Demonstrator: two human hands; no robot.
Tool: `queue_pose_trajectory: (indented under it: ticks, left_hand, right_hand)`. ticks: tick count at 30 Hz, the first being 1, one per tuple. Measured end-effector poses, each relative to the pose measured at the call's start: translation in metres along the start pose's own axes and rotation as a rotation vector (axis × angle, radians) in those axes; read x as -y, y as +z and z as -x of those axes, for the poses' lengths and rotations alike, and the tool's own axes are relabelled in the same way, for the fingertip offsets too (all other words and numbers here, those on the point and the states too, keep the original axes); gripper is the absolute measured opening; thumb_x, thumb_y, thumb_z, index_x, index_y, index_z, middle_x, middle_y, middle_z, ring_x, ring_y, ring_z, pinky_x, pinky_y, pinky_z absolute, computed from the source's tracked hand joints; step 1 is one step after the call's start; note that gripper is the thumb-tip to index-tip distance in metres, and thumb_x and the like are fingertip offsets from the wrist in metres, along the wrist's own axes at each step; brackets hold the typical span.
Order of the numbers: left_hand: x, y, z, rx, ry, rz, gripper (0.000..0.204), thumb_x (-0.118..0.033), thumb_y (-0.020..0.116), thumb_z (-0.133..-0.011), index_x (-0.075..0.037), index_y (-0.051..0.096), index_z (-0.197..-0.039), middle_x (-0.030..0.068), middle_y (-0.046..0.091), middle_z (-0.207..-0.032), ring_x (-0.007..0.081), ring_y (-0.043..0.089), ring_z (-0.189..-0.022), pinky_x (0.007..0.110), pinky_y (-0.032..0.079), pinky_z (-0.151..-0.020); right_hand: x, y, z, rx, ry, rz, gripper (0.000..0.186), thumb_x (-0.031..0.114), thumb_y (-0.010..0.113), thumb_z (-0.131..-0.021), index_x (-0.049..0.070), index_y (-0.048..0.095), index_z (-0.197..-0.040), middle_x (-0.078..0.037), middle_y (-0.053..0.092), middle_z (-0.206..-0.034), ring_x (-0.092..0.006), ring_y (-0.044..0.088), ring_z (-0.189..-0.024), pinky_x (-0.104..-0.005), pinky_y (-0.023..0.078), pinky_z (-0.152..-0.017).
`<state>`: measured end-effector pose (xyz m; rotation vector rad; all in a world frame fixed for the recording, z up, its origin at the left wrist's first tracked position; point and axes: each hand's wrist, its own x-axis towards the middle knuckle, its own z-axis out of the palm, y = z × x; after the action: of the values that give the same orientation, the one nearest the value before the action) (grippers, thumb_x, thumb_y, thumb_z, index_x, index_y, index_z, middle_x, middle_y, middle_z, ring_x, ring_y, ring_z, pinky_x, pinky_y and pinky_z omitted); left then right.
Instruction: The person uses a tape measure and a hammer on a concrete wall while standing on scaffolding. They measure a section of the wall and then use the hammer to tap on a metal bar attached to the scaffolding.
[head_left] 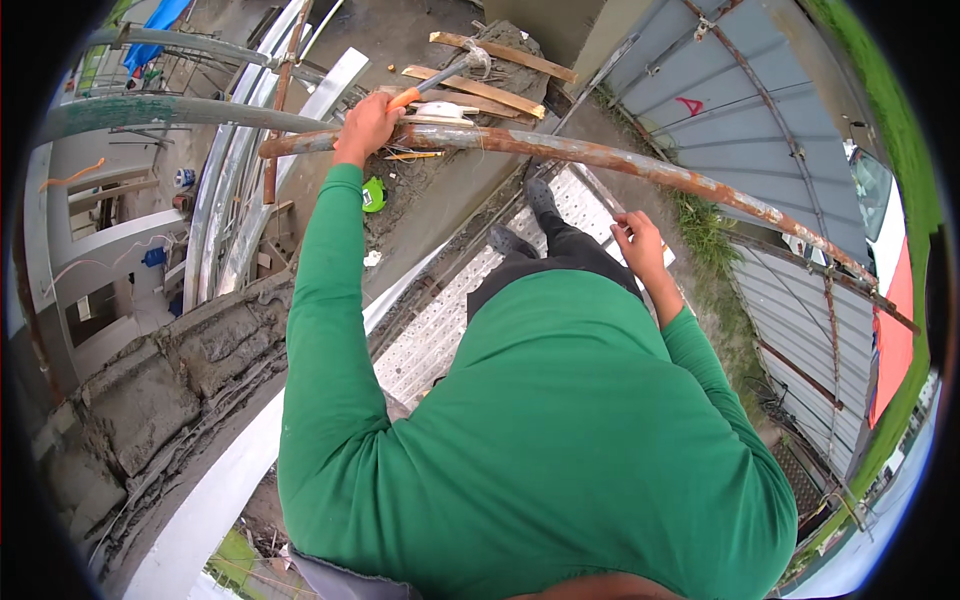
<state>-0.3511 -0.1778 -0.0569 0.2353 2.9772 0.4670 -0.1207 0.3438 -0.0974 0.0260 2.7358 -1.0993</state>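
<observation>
My left hand (368,127) is closed at the end of the orange grip of a hammer (404,98). The hammer points away to the right, its metal head over wooden boards. That hand is right at a rusty scaffold pipe (560,150), which runs across in front of me. My right hand (640,245) hangs low at my right side, thumb and fingers drawn together. Whatever may be between those fingertips is too small to make out. A bright green tape measure (373,195) and a yellow pencil (415,155) lie below the pipe, near my left forearm.
My feet are on a perforated metal scaffold plank (440,325). Wooden boards (480,92) lie beyond the pipe by a mortar heap (510,48). Metal channels (225,180) lean at left above a rough block wall (140,405). Corrugated sheets (745,110) stand at right.
</observation>
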Motion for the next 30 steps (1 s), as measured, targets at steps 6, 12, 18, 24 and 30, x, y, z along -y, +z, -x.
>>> queue_pose_trajectory:
  ticks: [6, 12, 18, 24, 30]
  left_hand:
    - [0.000, -0.005, 0.005, -0.057, -0.013, 0.076, 0.036, -0.037, 0.066, -0.098, -0.004, 0.070, -0.111, 0.0209, 0.071, -0.110, 0.0405, 0.067, -0.107, 0.051, 0.052, -0.092]
    - [-0.020, -0.019, 0.027, -0.094, -0.018, 0.150, 0.035, -0.033, 0.066, -0.099, -0.003, 0.069, -0.115, 0.0202, 0.070, -0.111, 0.0392, 0.067, -0.106, 0.049, 0.052, -0.091]
    - [-0.138, -0.002, 0.096, -0.045, 0.229, 0.516, 0.040, -0.019, 0.071, -0.095, 0.002, 0.060, -0.128, 0.0216, 0.067, -0.117, 0.0398, 0.066, -0.104, 0.046, 0.052, -0.091]
    - [-0.266, 0.023, 0.142, 0.311, 0.389, 0.643, 0.040, -0.015, 0.070, -0.090, 0.002, 0.063, -0.125, 0.0229, 0.067, -0.120, 0.0429, 0.067, -0.107, 0.045, 0.054, -0.090]
    - [-0.281, 0.037, 0.125, 0.533, 0.328, 0.759, 0.032, -0.027, 0.075, -0.091, -0.002, 0.072, -0.112, 0.0153, 0.072, -0.100, 0.0356, 0.070, -0.088, 0.045, 0.057, -0.082]
  right_hand:
    - [0.007, 0.011, 0.001, 0.055, -0.081, -0.001, 0.020, 0.014, 0.075, -0.091, 0.001, 0.074, -0.106, -0.013, 0.068, -0.095, -0.0261, 0.068, -0.075, -0.0404, 0.056, -0.073]
    - [0.041, 0.007, -0.015, 0.100, -0.099, -0.042, 0.021, 0.014, 0.076, -0.092, 0.001, 0.075, -0.107, -0.013, 0.070, -0.096, -0.0236, 0.070, -0.079, -0.0389, 0.056, -0.074]
    - [0.105, 0.006, -0.028, 0.459, 0.175, -0.781, 0.041, 0.033, 0.065, -0.105, 0.007, 0.065, -0.137, -0.003, 0.072, -0.118, -0.0142, 0.068, -0.101, -0.0353, 0.055, -0.088]
    - [0.124, 0.011, -0.002, 0.518, 0.512, -1.530, 0.039, 0.043, 0.053, -0.110, 0.013, 0.057, -0.134, -0.004, 0.064, -0.134, -0.0158, 0.061, -0.119, -0.0392, 0.052, -0.100]
    - [0.076, -0.001, 0.031, 0.018, 0.994, -1.834, 0.019, 0.027, 0.054, -0.108, 0.008, 0.056, -0.107, -0.008, 0.068, -0.119, -0.0278, 0.068, -0.112, -0.0461, 0.056, -0.100]
